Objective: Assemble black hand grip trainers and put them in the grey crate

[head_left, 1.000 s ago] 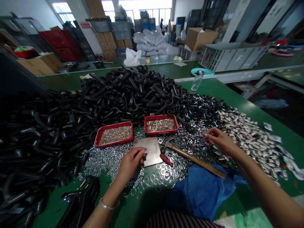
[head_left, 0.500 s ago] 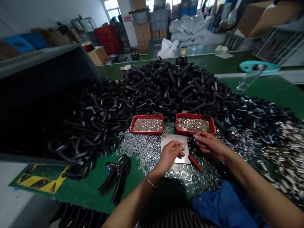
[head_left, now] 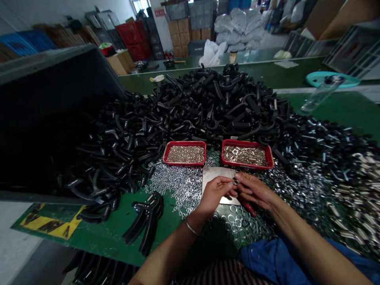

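Observation:
My left hand (head_left: 214,194) and my right hand (head_left: 255,190) meet over a flat metal plate (head_left: 210,174). Between their fingertips is a small ring-like metal part (head_left: 235,182), pinched from both sides; its exact kind is too small to make out. Under my right hand lies a red-handled tool (head_left: 249,208), its head hidden by the fingers. Loose metal rings (head_left: 236,219) are spread on the green table just in front of the plate. Small shiny nuts or washers (head_left: 178,184) lie heaped to the left of my left hand.
Two red trays (head_left: 184,163) (head_left: 247,165) of small metal pieces stand behind the plate. Black curved handles (head_left: 213,99) are piled beyond. A joined black pair (head_left: 145,221) lies front left. Metal sleeves (head_left: 356,198) and black-headed bolts (head_left: 332,146) cover the right. A dark bin (head_left: 59,118) stands left.
My right hand has moved left from beside the right red tray and now meets my left hand over the plate. The small part is now between both hands' fingertips.

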A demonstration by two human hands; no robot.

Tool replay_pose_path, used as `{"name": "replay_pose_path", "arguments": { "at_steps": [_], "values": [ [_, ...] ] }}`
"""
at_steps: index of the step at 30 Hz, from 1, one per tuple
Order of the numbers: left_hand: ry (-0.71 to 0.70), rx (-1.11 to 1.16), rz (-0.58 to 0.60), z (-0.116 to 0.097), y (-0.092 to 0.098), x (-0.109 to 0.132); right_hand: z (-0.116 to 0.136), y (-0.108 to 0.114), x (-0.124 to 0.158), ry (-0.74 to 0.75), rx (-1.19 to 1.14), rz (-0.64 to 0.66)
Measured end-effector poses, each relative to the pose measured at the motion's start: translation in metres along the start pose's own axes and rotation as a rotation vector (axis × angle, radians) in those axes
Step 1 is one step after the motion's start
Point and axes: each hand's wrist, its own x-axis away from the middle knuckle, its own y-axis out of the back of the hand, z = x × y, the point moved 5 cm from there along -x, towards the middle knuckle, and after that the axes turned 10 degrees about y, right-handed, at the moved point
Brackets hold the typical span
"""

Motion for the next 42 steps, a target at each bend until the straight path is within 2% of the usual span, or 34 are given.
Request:
{"name": "replay_pose_path", "arguments": {
  "at_steps": [4,6,9,12,14,15,18,20,21,23,25,27,29,30,32,34,35,37,38,40,42],
  "values": [
    [-0.027,-0.043,0.036,-0.003,-0.001,0.005,-0.009,0.004,0.008,-0.064,-0.091,0.023],
    [-0.067,-0.144,0.007,-0.006,0.0,0.009,-0.012,0.006,0.009,-0.047,-0.097,0.021],
    [-0.275,-0.497,-0.106,-0.02,0.0,0.026,-0.005,0.005,0.008,0.06,0.072,-0.043],
    [-0.453,-0.885,-0.11,-0.044,0.007,0.05,0.018,-0.004,0.009,0.249,0.379,-0.065],
    [-0.464,-1.061,-0.147,-0.068,0.036,0.064,0.035,-0.009,0.01,0.344,0.526,-0.032],
    [-0.454,-1.139,-0.221,-0.083,0.059,0.071,0.042,-0.01,0.011,0.374,0.568,-0.02],
    [-0.346,-1.44,-0.56,-0.13,0.146,0.087,0.052,-0.006,0.009,0.418,0.597,-0.048],
    [-0.158,-1.644,-0.671,-0.147,0.202,0.09,0.048,-0.004,0.007,0.411,0.538,-0.089],
    [-0.082,-1.706,-0.639,-0.15,0.224,0.088,0.044,-0.004,0.006,0.402,0.493,-0.105],
    [-0.026,-1.771,-0.512,-0.149,0.253,0.081,0.035,-0.006,0.004,0.395,0.408,-0.131],
    [-0.035,-1.785,-0.399,-0.147,0.268,0.074,0.028,-0.007,0.004,0.411,0.351,-0.168],
    [-0.05,-1.73,-0.325,-0.147,0.272,0.07,0.024,-0.006,0.004,0.429,0.322,-0.216],
    [-0.106,-1.596,-0.328,-0.154,0.27,0.073,0.02,-0.004,0.007,0.437,0.304,-0.268],
    [-0.17,-1.505,-0.392,-0.161,0.266,0.077,0.017,-0.002,0.008,0.434,0.295,-0.285],
    [-0.342,-1.25,-0.602,-0.175,0.254,0.094,0.012,-0.002,0.009,0.422,0.273,-0.304],
    [-0.455,-0.912,-0.75,-0.175,0.231,0.112,0.005,-0.005,0.009,0.414,0.238,-0.308],
    [-0.45,-0.736,-0.73,-0.166,0.214,0.117,0.002,-0.007,0.009,0.413,0.217,-0.305],
    [-0.322,-0.469,-0.542,-0.132,0.167,0.114,-0.004,-0.016,0.008,0.414,0.184,-0.287],
    [-0.22,-0.388,-0.404,-0.11,0.139,0.107,-0.006,-0.021,0.008,0.411,0.179,-0.273],
    [-0.099,-0.291,-0.225,-0.069,0.089,0.091,-0.008,-0.031,0.009,0.396,0.196,-0.244],
    [-0.068,-0.242,-0.182,-0.039,0.055,0.072,-0.007,-0.038,0.014,0.383,0.217,-0.226]
  ]
}}
